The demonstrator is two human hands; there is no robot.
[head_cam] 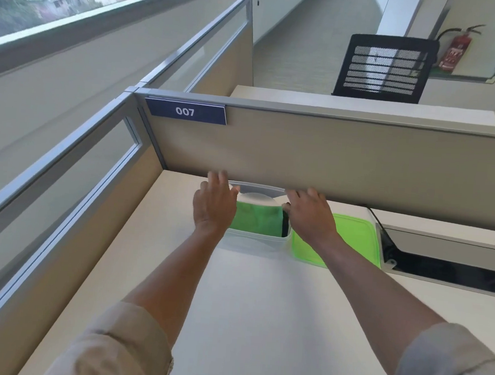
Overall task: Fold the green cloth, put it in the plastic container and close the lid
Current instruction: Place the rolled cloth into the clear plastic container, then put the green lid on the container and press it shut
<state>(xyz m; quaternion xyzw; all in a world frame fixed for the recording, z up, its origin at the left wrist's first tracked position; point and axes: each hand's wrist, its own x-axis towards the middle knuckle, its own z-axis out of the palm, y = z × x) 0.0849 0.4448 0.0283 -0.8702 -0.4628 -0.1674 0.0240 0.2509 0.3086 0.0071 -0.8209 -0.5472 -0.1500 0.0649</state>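
Note:
The folded green cloth (255, 219), with a dark edge on its right side, lies inside the clear plastic container (255, 241) on the white desk. The green lid (351, 240) lies flat on the desk, just right of the container. My left hand (214, 204) rests over the container's left side with its fingers spread. My right hand (309, 214) is over the container's right side, fingers down at the cloth's dark edge; whether they grip it is hidden. The container's far rim sits under the partition.
A beige partition (331, 155) labelled 007 rises right behind the container. A glass-topped divider (62, 190) borders the desk on the left. An open cable slot (447, 262) with a black cable lies to the right of the lid. Bare desk surface (259, 321) stretches toward me.

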